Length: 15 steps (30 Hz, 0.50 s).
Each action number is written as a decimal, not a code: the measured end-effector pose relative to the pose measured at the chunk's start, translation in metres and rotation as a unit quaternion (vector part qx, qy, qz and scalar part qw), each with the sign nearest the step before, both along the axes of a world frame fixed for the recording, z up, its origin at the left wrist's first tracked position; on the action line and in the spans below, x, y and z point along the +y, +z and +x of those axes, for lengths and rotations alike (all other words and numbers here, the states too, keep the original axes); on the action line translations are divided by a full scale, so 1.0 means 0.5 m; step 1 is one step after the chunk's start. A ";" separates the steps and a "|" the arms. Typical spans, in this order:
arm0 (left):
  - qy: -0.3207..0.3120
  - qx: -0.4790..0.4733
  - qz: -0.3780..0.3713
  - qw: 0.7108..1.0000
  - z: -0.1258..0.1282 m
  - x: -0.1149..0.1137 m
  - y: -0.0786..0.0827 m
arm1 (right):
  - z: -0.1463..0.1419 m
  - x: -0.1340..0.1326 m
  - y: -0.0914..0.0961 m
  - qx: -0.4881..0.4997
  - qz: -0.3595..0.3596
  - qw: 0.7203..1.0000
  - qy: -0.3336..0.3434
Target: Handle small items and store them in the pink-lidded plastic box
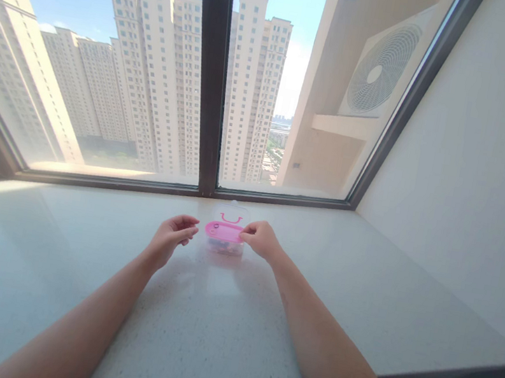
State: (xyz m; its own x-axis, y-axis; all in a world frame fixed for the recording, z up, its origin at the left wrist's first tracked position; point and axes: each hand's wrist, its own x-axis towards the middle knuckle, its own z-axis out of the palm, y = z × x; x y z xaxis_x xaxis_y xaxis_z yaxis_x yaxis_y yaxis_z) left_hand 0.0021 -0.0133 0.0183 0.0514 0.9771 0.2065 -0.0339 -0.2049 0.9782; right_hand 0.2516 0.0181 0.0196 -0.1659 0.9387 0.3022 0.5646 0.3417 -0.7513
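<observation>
A small clear plastic box (225, 248) stands on the white sill, with small multicoloured pieces showing through its front. Across its top lies a pink tray (226, 232), and a small dark ring (216, 226) rests at the tray's left end. Behind it the clear lid stands raised, with a pink curved handle (230, 219). My right hand (261, 239) has thumb and fingers pinched together at the tray's right end; whatever is between the fingertips is hidden. Just left of the box, my left hand (173, 237) is half curled, fingers apart from the thumb, holding nothing and not touching the box.
The pale speckled sill (51, 259) spreads to both sides and ends at a dark front edge. Behind the box is a window with a dark frame (210, 162); a white wall (475, 187) bounds the right. Tall buildings and an air-conditioner unit (379, 68) are outside.
</observation>
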 end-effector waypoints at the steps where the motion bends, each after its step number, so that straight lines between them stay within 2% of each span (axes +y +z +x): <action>1: 0.006 0.011 0.005 1.000 -0.001 0.001 0.000 | -0.001 -0.001 -0.001 -0.005 -0.001 1.000 0.004; 7: 0.044 0.161 0.072 0.983 0.002 0.008 -0.014 | -0.004 -0.008 0.006 -0.012 0.025 1.000 -0.001; 9: 0.043 0.225 0.087 0.969 0.008 0.011 -0.026 | 0.000 -0.004 0.009 0.002 0.041 0.998 -0.038; 11: 0.047 0.262 0.101 0.959 0.016 0.013 -0.037 | 0.007 0.004 0.007 0.025 0.050 0.993 -0.107; 13: 0.047 0.261 0.093 0.960 0.026 0.014 -0.044 | 0.013 0.016 -0.001 0.061 0.044 0.981 -0.179; 15: 0.032 0.227 0.055 0.972 0.037 0.012 -0.046 | 0.013 0.029 -0.017 0.116 0.014 0.977 -0.178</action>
